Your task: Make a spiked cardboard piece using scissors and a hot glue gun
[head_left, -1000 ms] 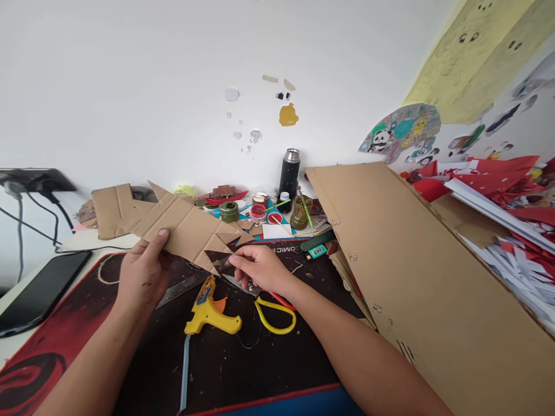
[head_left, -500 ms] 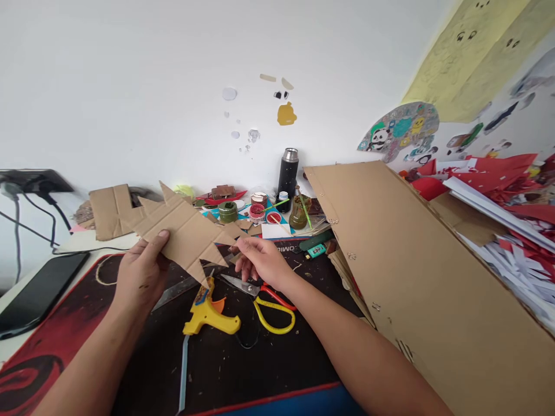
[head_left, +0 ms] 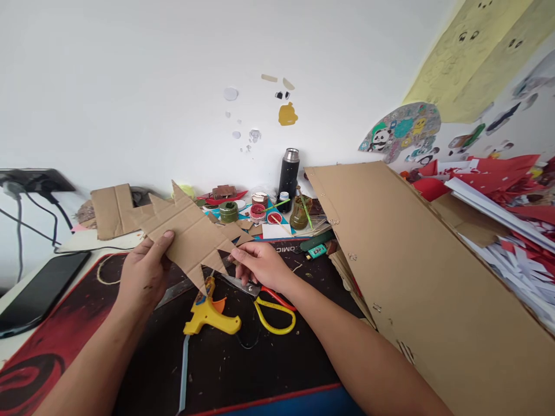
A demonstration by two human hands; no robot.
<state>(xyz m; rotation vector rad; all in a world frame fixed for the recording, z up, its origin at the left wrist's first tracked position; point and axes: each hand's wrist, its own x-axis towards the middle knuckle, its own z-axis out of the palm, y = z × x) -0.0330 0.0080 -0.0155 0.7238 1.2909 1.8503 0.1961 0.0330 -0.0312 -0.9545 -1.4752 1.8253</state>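
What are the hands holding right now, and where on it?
Both hold the jagged cardboard cutout: left hand grips its lower left edge, right hand pinches a point at its right end.

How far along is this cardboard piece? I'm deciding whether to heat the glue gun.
Done: the cutout already has jagged, pointed edges. In hand: the left hand holds it up, and the right hand pinches a point. Left: the scissors and glue gun lie idle on the mat; nothing looks glued on yet.

The left hand [head_left: 145, 274] and right hand [head_left: 260, 264] hold a jagged cardboard piece [head_left: 186, 234] above the glue gun [head_left: 210, 312]; scissors [head_left: 266, 303] lie at 3 o'clock of it.
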